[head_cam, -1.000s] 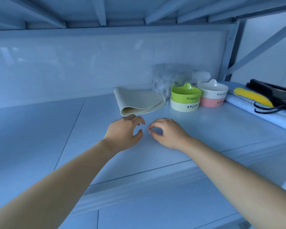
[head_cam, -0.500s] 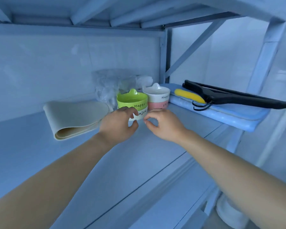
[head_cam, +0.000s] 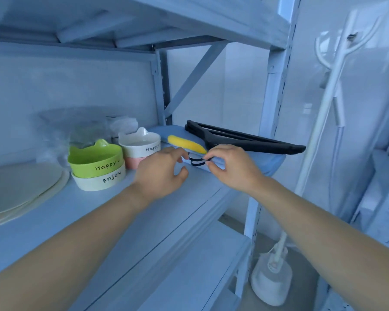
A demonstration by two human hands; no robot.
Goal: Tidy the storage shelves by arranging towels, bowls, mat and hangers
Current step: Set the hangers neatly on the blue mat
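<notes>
Black hangers point(head_cam: 245, 140) and a yellow piece point(head_cam: 186, 143) lie on a folded blue towel point(head_cam: 272, 162) at the shelf's right end. Their black hooks point(head_cam: 195, 161) stick out toward me over the towel's front edge. My right hand point(head_cam: 231, 169) pinches the right end of the hooks between thumb and forefinger. At the hooks' left end are the loosely curled fingertips of my left hand point(head_cam: 162, 173), its thumb held apart. A green bowl point(head_cam: 94, 158) sits on a white bowl point(head_cam: 99, 180), and a second white bowl point(head_cam: 139, 142) on a pink one point(head_cam: 131, 162). A folded cream mat point(head_cam: 16, 189) lies far left.
A crumpled clear plastic bag point(head_cam: 81, 126) sits behind the bowls. The shelf board point(head_cam: 166, 212) runs to an upright post point(head_cam: 272, 97) on the right. Beyond the post a white pole on a round base point(head_cam: 272, 281) stands on the floor. Another shelf is close overhead.
Both hands moved right along the shelf, from in front of the mat, past the bowls, to the hanger hooks. The view swung right with them.
</notes>
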